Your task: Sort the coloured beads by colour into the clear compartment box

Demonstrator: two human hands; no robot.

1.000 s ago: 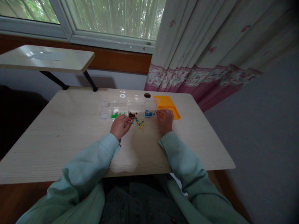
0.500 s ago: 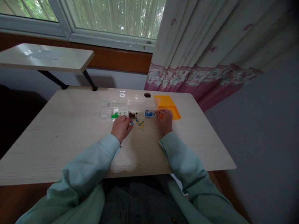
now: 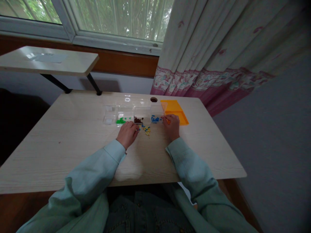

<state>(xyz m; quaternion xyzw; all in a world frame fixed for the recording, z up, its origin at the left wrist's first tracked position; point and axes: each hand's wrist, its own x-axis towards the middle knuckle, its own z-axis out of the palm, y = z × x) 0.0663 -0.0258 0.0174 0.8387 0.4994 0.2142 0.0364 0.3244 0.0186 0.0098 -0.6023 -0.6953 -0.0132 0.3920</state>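
Note:
My left hand [image 3: 128,134] rests on the table with its fingers curled together, at the left side of a small pile of yellow and blue pieces [image 3: 146,130]. A bit of blue shows at its fingertips; whether they grip it is hidden. My right hand [image 3: 172,127] is closed in a pinch at the right end of the clear box holding blue pieces [image 3: 155,119]. What lies between those fingers is too small to name. Left of the blue ones, clear compartments hold dark brown pieces [image 3: 138,120] and green pieces [image 3: 120,121].
Another clear compartment [image 3: 109,117] stands at the left end of the row. An orange tray [image 3: 181,117] lies beyond my right hand. Behind are a round hole [image 3: 154,99] in the table, a raised shelf [image 3: 55,61] at the left and a curtain [image 3: 194,74].
My left hand has shifted slightly right, and its fingers now cover most of the blue pieces that showed beside them. The right hand stays at the box's end.

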